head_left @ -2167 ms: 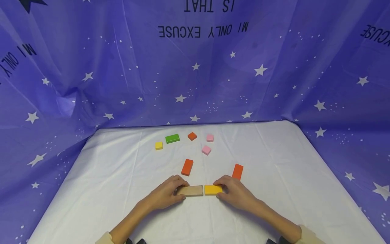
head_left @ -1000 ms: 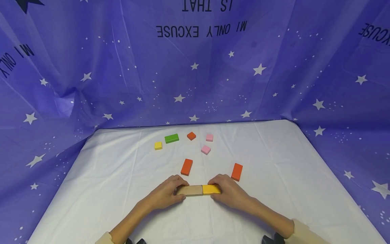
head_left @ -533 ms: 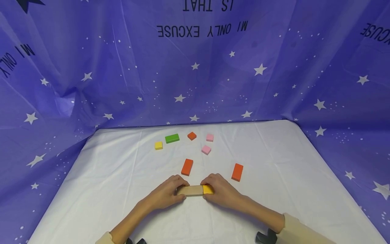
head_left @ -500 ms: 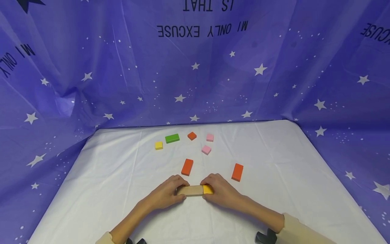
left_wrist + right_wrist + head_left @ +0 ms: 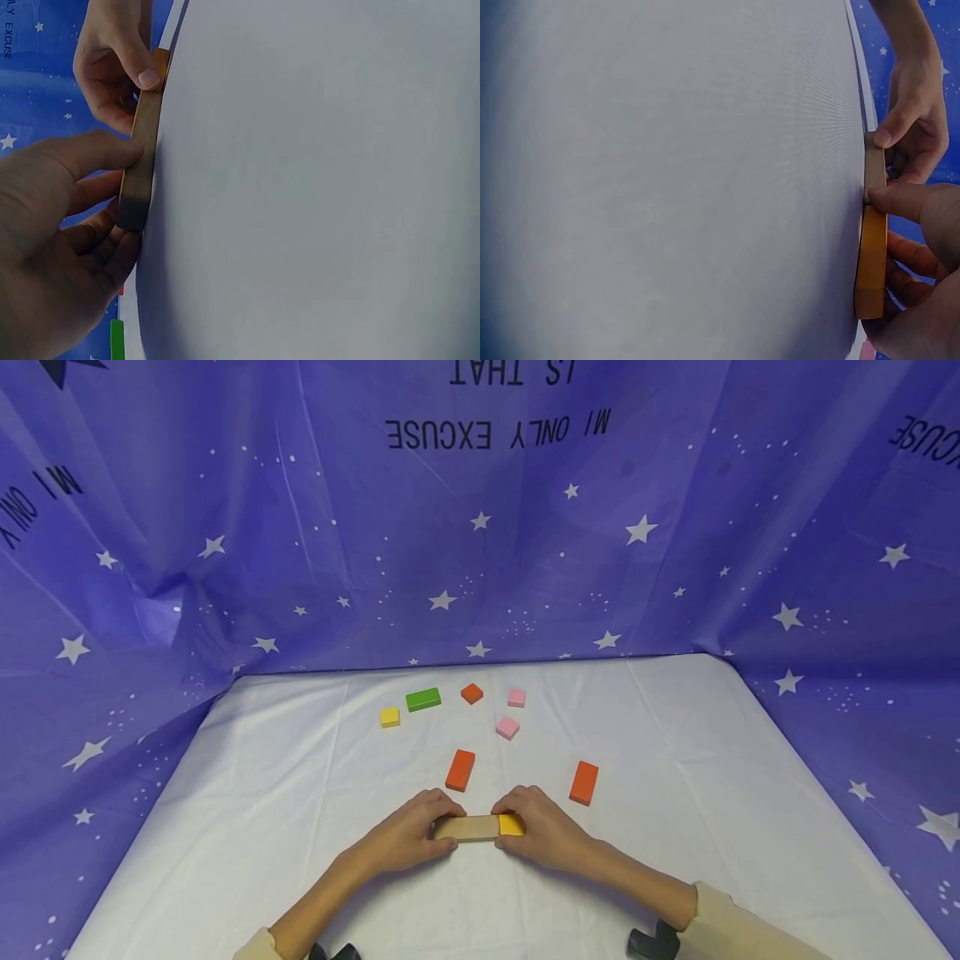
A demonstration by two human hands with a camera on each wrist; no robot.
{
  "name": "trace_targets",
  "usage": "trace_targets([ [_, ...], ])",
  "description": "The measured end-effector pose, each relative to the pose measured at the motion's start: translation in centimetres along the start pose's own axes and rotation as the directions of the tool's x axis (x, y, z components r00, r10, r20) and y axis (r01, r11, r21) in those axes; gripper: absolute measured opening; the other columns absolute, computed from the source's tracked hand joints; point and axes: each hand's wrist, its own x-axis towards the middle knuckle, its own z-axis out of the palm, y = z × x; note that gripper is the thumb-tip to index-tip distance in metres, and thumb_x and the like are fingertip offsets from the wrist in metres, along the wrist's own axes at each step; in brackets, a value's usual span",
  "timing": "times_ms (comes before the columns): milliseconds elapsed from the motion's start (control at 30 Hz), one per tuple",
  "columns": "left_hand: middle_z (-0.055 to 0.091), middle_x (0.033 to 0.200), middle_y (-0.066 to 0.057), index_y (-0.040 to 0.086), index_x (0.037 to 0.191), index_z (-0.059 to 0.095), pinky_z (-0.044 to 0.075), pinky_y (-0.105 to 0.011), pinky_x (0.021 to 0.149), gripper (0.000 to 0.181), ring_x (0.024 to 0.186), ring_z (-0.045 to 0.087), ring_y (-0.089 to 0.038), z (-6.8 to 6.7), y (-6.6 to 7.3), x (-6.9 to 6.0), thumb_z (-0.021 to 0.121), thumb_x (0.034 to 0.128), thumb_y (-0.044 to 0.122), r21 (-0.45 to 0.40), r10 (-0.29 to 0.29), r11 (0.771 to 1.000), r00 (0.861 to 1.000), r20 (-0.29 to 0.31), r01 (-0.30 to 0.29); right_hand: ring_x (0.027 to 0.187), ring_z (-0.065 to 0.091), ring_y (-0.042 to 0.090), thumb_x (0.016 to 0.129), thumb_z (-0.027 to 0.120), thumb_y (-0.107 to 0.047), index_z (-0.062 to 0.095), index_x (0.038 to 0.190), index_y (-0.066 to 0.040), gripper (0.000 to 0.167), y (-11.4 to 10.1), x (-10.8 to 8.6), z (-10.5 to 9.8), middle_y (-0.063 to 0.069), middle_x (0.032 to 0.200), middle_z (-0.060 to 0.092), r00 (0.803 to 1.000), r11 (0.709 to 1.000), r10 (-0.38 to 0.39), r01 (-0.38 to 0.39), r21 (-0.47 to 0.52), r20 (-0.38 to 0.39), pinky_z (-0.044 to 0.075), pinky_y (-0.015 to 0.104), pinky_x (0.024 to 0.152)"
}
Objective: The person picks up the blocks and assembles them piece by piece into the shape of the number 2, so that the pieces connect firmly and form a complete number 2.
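Low in the head view, a plain wooden block [image 5: 477, 828] and a yellow block [image 5: 512, 825] lie end to end on the white cloth, touching. My left hand [image 5: 411, 832] pinches the wooden block near its left end, thumb on the near side and fingers on the far side. My right hand [image 5: 547, 828] pinches at the seam; in the right wrist view its thumb tip lies where the wooden block [image 5: 874, 169] meets the yellow block [image 5: 871, 259]. Most of the yellow block's right part is hidden under that hand in the head view.
Two long red blocks [image 5: 461, 770] lie just beyond the hands, the other red block [image 5: 583, 783] to the right. Farther back are a green block [image 5: 423, 700], a small yellow block [image 5: 390, 717], a small red block [image 5: 472, 693] and two pink blocks [image 5: 507, 727].
The right hand has pushed the yellow block left against the wooden block, closing the gap, then slid left along it to the seam. The left hand has stayed in place.
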Motion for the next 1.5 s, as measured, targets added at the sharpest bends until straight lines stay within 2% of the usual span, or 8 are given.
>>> trace_targets([
  [267, 0.063, 0.108, 0.003, 0.009, 0.119, 0.067, 0.050, -0.031, 0.086, 0.029, 0.095, 0.057, -0.012, -0.5, -0.4, 0.3, 0.073, 0.0906, 0.016, -0.060, 0.018, 0.998, 1.000, -0.018, -0.019, 0.094, 0.049, 0.013, 0.083, 0.081, -0.017, 0.069, 0.105, -0.013, 0.025, 0.1, 0.0, 0.0, -0.005, 0.101, 0.062, 1.000, 1.000, -0.006, 0.006, 0.007, 0.002, 0.045, 0.025, 0.076],
  [467, 0.063, 0.109, -0.006, 0.003, 0.129, 0.059, 0.052, -0.037, 0.088, 0.042, 0.099, 0.059, -0.022, -1.3, -1.5, 0.9, 0.073, 0.0906, 0.010, -0.155, 0.011, 0.988, 0.996, -0.084, -0.024, 0.094, 0.049, 0.014, 0.083, 0.081, -0.018, 0.069, 0.106, -0.013, 0.026, 0.0, 0.0, -0.1, -0.006, 0.101, 0.061, 1.000, 1.000, 0.005, -0.005, -0.001, 0.006, 0.044, 0.025, 0.076],
  [600, 0.062, 0.114, -0.009, 0.000, 0.132, 0.054, 0.053, -0.040, 0.088, 0.050, 0.101, 0.060, -0.024, -1.8, -2.4, 1.7, 0.075, 0.0881, 0.009, -0.148, 0.005, 0.989, 0.989, -0.145, -0.026, 0.093, 0.049, 0.014, 0.083, 0.081, -0.018, 0.070, 0.106, -0.013, 0.026, -0.1, 0.0, -0.1, -0.006, 0.100, 0.061, 1.000, 1.000, 0.015, -0.015, -0.002, 0.010, 0.044, 0.025, 0.075],
  [667, 0.061, 0.117, -0.010, -0.001, 0.134, 0.053, 0.052, -0.042, 0.091, 0.053, 0.105, 0.060, -0.025, -2.1, -2.7, 2.2, 0.076, 0.0874, 0.010, -0.148, -0.004, 0.989, 0.988, -0.152, -0.019, 0.092, 0.049, 0.014, 0.083, 0.081, -0.018, 0.069, 0.106, -0.013, 0.026, -0.2, 0.1, -0.2, -0.006, 0.100, 0.061, 1.000, 1.000, 0.022, -0.022, 0.000, 0.014, 0.044, 0.025, 0.074],
  [900, 0.056, 0.130, -0.014, -0.002, 0.138, 0.050, 0.048, -0.046, 0.100, 0.062, 0.117, 0.057, -0.029, -2.8, -3.9, 3.8, 0.079, 0.0860, 0.015, -0.183, -0.034, 0.983, 0.995, -0.093, 0.017, 0.094, 0.049, 0.015, 0.084, 0.081, -0.017, 0.069, 0.106, -0.013, 0.026, -0.4, 0.1, -0.3, -0.005, 0.102, 0.061, 0.999, 0.999, 0.033, -0.033, 0.006, 0.026, 0.044, 0.025, 0.075],
  [1100, 0.052, 0.139, -0.014, 0.001, 0.144, 0.044, 0.042, -0.049, 0.107, 0.071, 0.126, 0.051, -0.031, -3.2, -5.0, 4.6, 0.080, 0.0847, 0.018, -0.232, -0.061, 0.971, 0.998, -0.021, 0.054, 0.096, 0.050, 0.016, 0.084, 0.080, -0.018, 0.069, 0.106, -0.014, 0.025, -0.4, 0.2, -0.3, -0.005, 0.102, 0.061, 0.999, 0.999, 0.031, -0.031, 0.014, 0.031, 0.044, 0.026, 0.077],
  [1400, 0.050, 0.143, -0.012, 0.002, 0.147, 0.043, 0.042, -0.044, 0.106, 0.075, 0.124, 0.048, -0.027, -3.8, -5.6, 5.5, 0.080, 0.0837, 0.017, -0.301, -0.101, 0.946, 0.993, 0.068, 0.117, 0.092, 0.048, 0.014, 0.083, 0.081, -0.018, 0.069, 0.106, -0.014, 0.025, -0.2, 0.2, -0.3, -0.006, 0.102, 0.060, 0.999, 1.000, 0.023, -0.024, 0.010, 0.024, 0.043, 0.024, 0.073],
  [1500, 0.049, 0.145, -0.010, 0.004, 0.147, 0.045, 0.038, -0.043, 0.110, 0.075, 0.129, 0.046, -0.027, -3.8, -5.6, 5.8, 0.081, 0.0831, 0.017, -0.310, -0.112, 0.941, 0.989, 0.097, 0.136, 0.093, 0.048, 0.014, 0.083, 0.081, -0.018, 0.069, 0.105, -0.014, 0.025, -0.3, 0.1, -0.3, -0.006, 0.102, 0.061, 0.999, 1.000, 0.024, -0.024, 0.010, 0.025, 0.042, 0.024, 0.074],
])
